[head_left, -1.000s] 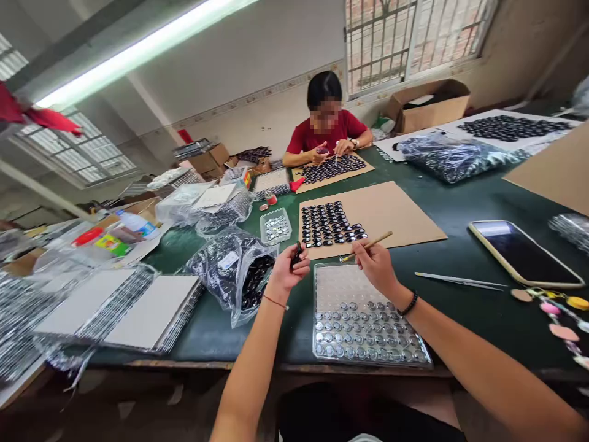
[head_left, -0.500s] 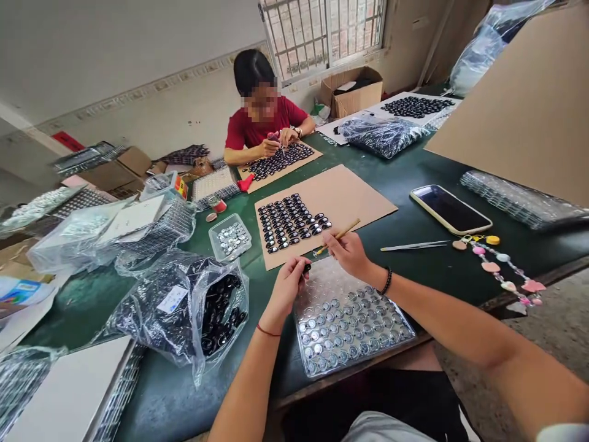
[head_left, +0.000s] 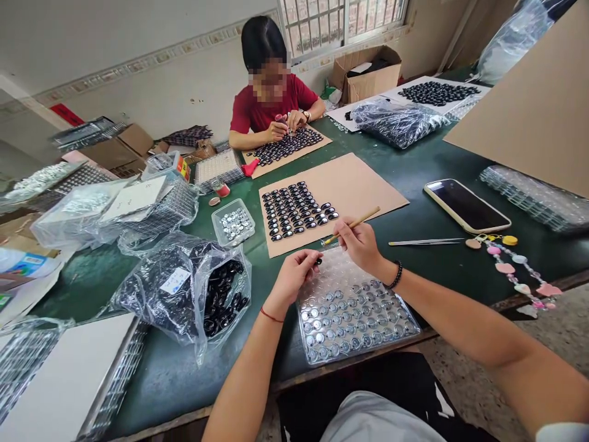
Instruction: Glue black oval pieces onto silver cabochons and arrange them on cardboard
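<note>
My left hand (head_left: 294,275) pinches a small black oval piece (head_left: 318,261) between thumb and fingertips. In my right hand (head_left: 361,244) is a thin yellowish stick (head_left: 367,217), held like a pen. A small shiny piece (head_left: 326,243) shows at its lower tip, too small to make out fully. Both hands are above the far part of a clear plastic tray (head_left: 317,356), whose nearer pockets hold round silvery pieces (head_left: 350,328). Just beyond, a cardboard sheet (head_left: 356,184) carries rows of black oval pieces with shiny centres (head_left: 294,212).
Left of my hands lie an open plastic bag (head_left: 175,307) of black pieces and a clear box (head_left: 252,228) of silvery discs. Tweezers (head_left: 426,242), a phone (head_left: 467,204) and a bead strap (head_left: 506,268) lie right. Across the table, a co-worker (head_left: 276,104) handles similar black pieces.
The view has shifted, so table things sit slightly higher in the picture. Both hands keep their grips; the stick's tip stays close to the black piece.
</note>
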{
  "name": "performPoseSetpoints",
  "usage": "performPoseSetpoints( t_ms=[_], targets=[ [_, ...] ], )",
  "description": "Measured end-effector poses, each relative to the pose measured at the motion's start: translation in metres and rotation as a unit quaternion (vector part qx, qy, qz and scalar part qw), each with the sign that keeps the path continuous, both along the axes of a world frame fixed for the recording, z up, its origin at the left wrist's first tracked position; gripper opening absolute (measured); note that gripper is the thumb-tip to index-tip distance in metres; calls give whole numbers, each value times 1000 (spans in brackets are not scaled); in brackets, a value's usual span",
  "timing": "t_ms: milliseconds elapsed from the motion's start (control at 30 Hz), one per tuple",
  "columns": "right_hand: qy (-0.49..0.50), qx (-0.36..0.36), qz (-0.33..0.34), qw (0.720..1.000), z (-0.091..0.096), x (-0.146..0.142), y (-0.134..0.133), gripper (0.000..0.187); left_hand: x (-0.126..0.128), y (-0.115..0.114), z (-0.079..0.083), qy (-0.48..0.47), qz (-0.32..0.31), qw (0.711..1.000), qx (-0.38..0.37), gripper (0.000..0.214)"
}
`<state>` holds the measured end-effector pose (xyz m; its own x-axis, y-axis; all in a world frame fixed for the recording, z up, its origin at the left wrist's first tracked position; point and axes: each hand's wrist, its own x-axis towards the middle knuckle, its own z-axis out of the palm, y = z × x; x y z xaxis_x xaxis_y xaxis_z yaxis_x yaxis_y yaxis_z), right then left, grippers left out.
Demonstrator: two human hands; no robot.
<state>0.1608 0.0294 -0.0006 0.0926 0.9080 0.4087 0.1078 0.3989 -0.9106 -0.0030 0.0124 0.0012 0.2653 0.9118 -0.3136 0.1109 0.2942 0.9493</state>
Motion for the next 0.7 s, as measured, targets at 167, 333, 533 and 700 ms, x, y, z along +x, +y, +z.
performPoseSetpoints(
  t_ms=[167, 333, 533, 700],
  targets=[
    [-40, 10, 16, 999, -2, 1, -3, 37, 3, -2, -1, 48, 13, 997, 63, 30],
    [-134, 81, 37, 987, -5, 2, -8, 37, 7, -3, -7, 90, 25, 988, 127, 25],
    [-204, 141, 57, 967, -1, 2, -10, 35, 6, -1, -7, 102, 1, 986, 132, 28],
    [-246, 183, 54, 950, -1, 0, -8, 29, 3, -1, -8, 112, 0, 984, 137, 32]
  ],
)
